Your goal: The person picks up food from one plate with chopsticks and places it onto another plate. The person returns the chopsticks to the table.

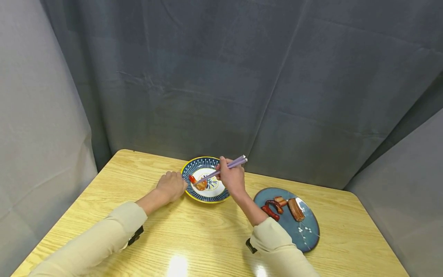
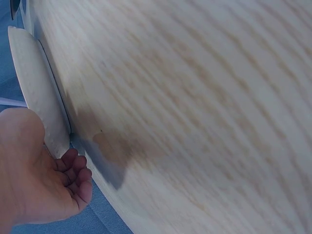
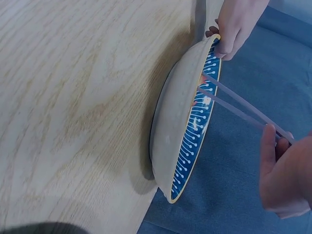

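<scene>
A patterned blue-and-white bowl (image 1: 204, 199) with a yellow rim sits near the table's back edge. My left hand (image 1: 173, 185) grips its left rim, thumb over the edge and fingers curled beneath, as the right wrist view shows. Lilac chopsticks (image 1: 237, 162) are held in my right hand (image 1: 233, 179), above the bowl's right side. Their tips reach a shrimp (image 1: 200, 185) with a red tail, lying in the left part of the bowl. Whether the tips pinch it or only touch it, I cannot tell. The left wrist view shows the bowl's pale outer wall (image 2: 39, 83) beside the left hand.
A flat blue-grey plate (image 1: 294, 240) lies to the right, partly beside the right forearm. On it are dark red sausage pieces (image 1: 271, 212), a small meat slice (image 1: 280, 201) and a larger browned rib-like piece (image 1: 295, 209). A dark curtain (image 1: 207, 96) hangs behind the wooden table (image 1: 207, 234).
</scene>
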`<state>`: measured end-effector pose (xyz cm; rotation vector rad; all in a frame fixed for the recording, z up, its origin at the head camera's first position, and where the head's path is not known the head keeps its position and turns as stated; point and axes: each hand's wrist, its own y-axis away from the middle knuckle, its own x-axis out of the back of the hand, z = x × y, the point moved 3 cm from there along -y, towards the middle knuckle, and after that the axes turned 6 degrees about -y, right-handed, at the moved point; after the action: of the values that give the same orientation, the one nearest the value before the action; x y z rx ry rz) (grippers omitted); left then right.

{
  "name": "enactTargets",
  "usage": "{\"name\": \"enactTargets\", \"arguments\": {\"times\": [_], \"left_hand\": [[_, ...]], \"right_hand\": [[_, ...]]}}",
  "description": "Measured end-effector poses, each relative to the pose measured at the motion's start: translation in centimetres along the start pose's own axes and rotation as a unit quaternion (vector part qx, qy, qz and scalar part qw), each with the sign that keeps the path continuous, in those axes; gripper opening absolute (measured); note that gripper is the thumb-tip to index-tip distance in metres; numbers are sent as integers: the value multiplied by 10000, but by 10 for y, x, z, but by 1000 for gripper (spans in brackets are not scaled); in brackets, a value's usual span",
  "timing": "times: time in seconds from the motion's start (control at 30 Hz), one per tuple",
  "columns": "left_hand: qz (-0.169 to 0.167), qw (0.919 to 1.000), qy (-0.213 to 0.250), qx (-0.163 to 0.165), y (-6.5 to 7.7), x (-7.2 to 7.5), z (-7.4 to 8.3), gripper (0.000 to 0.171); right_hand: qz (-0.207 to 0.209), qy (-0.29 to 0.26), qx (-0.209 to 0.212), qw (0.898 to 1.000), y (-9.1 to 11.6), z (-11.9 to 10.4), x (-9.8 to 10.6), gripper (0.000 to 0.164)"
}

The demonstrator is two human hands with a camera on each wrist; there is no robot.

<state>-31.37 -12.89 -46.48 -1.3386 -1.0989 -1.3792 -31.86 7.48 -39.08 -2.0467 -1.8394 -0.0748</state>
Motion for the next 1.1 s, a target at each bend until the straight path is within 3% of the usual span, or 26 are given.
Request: {"name": "enactTargets", "arguments": {"times": [0.17, 0.63, 1.1], "left_hand": [[17, 10000, -56, -37, 1, 0, 0, 32], [19, 10000, -85, -46, -1, 0, -1, 33], [-64, 9998, -154, -71, -1, 0, 0, 31]], "right_hand": [[-25, 97, 51, 9999, 0, 0, 2, 46], [60, -673, -68, 9977, -9, -3, 20, 45], [141, -884, -75, 9960, -11, -6, 42, 46]]}}
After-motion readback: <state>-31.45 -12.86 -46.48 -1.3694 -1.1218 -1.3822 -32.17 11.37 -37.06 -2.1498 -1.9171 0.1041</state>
